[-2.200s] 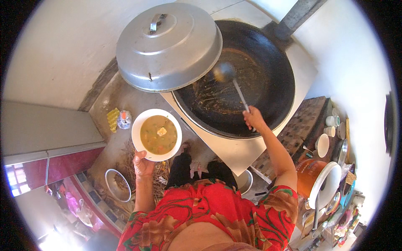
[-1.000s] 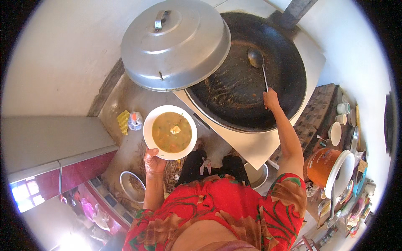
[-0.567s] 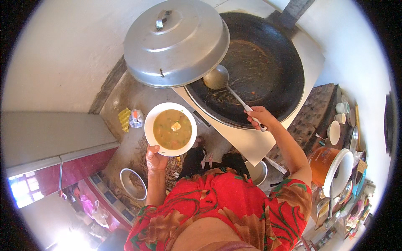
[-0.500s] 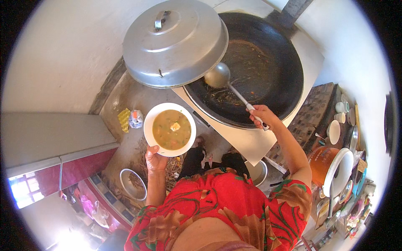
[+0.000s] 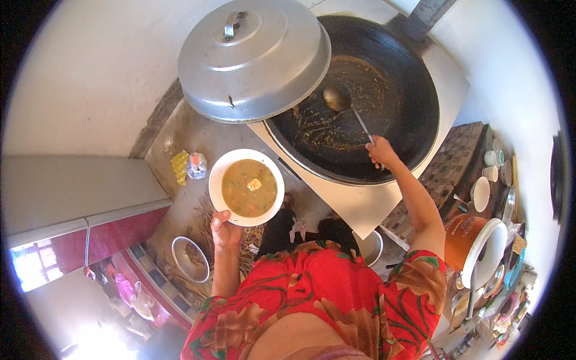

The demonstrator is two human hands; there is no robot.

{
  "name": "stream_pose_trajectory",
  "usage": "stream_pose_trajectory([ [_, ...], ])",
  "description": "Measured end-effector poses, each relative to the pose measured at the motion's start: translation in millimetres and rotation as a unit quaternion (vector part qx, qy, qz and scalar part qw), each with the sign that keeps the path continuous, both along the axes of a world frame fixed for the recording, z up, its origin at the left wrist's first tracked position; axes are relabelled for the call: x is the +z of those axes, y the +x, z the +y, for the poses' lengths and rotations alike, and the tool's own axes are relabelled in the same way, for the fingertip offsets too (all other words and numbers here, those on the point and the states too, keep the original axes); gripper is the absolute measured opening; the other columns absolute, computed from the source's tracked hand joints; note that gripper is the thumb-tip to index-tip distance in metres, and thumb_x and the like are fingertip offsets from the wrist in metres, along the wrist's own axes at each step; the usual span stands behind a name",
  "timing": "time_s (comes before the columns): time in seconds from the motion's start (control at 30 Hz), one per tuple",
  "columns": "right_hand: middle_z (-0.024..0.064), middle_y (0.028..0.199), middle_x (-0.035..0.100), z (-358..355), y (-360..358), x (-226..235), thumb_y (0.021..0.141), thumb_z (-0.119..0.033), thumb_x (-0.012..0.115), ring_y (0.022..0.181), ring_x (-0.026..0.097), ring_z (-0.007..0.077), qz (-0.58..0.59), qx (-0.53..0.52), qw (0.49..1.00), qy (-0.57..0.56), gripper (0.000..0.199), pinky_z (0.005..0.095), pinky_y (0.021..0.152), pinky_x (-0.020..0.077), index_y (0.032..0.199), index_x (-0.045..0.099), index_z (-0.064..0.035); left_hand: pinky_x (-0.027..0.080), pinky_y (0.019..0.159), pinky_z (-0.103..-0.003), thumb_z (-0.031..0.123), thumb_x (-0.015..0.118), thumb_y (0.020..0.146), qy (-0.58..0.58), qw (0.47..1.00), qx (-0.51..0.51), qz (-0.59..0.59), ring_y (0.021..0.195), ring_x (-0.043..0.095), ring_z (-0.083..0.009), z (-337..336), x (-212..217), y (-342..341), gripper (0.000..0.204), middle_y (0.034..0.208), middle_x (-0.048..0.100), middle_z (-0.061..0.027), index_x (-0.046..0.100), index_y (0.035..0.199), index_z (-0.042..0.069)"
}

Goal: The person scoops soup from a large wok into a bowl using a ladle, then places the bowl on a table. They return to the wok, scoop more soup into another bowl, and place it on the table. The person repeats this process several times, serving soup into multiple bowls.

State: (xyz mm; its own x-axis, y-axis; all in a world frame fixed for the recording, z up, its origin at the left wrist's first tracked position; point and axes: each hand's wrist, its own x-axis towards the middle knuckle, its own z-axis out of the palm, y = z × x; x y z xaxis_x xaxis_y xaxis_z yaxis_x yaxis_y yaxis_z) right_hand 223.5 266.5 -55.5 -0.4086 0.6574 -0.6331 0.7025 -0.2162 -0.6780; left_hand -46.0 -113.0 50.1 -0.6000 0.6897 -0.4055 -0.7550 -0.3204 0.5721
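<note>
My left hand [image 5: 224, 230] grips the near rim of a white bowl [image 5: 217, 191], thumb on top. Brownish soup [image 5: 247, 201] with green bits and a pale yellow lump fills it. My right hand [image 5: 381, 152] is closed around the handle of a metal ladle [image 5: 336, 98]. The ladle's head is down in a large black wok [image 5: 396, 84], against its bottom. Brown residue and a few scraps cover the wok's surface. A big domed metal lid [image 5: 258, 66] lies over the wok's left edge and hangs out past the stove.
The wok is set in a pale stove top [image 5: 348, 210]. Stacked bowls [image 5: 493, 157] and an orange pot [image 5: 461, 237] stand at the right. A metal basin [image 5: 191, 259] and dry sticks lie on the floor at the left, near a yellow egg tray [image 5: 179, 167]. A grey-topped cabinet [image 5: 78, 189] borders the left.
My right hand has moved up a little over the wok. The ladle's head has gone from beside the lid's edge down toward the wok's middle. The bowl stays nearly in place.
</note>
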Motion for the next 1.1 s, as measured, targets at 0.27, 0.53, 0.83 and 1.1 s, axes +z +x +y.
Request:
stream_pose_trajectory([
  [0.27,0.0039,0.059,0.049,-47.5,-2.0,68.9,0.089,-0.015,0.052,0.037,0.044,0.0112,0.187,-0.054,0.931,-0.308,0.016,0.0273,0.029,0.037,0.082,0.046,-0.0022,0.038,0.101,-0.047,0.006,0.064,0.064,0.013,1.0,0.01,-0.008,0.117,0.048,-0.0301,-3.5,-1.0,2.4,0.07,0.126,0.05,-0.0143,0.04,0.13,0.0],
  [0.53,0.0054,0.059,0.049,-2.3,-31.8,6.2,0.09,-0.015,0.05,0.038,0.046,0.0151,0.121,-0.067,0.988,-0.066,0.017,0.0294,0.03,0.039,0.088,0.046,0.0013,0.035,0.103,-0.048,0.01,0.064,0.065,-0.001,1.0,-0.001,0.025,0.119,0.046,-0.0315,-9.3,-1.0,1.8,0.074,0.129,0.048,-0.0148,0.037,0.132,0.0],
  [0.83,0.0054,0.061,0.05,-32.9,-24.4,7.9,0.09,-0.015,0.051,0.04,0.047,0.0144,0.071,0.003,0.995,-0.07,0.015,0.0306,0.03,0.0389,0.091,0.047,0.0002,0.037,0.102,-0.047,0.011,0.064,0.066,0.007,1.0,-0.008,0.011,0.117,0.048,-0.0311,-12.0,-8.2,3.7,0.071,0.128,0.049,-0.0151,0.038,0.131,0.0],
  [1.1,0.0043,0.064,0.053,-30.3,35.0,63.6,0.088,-0.014,0.054,0.041,0.044,0.0083,0.192,-0.051,0.93,-0.308,0.015,0.0254,0.032,0.0361,0.098,0.053,-0.0015,0.038,0.101,-0.049,0.009,0.063,0.067,0.01,1.0,0.002,-0.009,0.118,0.047,-0.031,-9.3,-8.7,2.5,0.07,0.128,0.049,-0.0147,0.038,0.131,0.001],
])
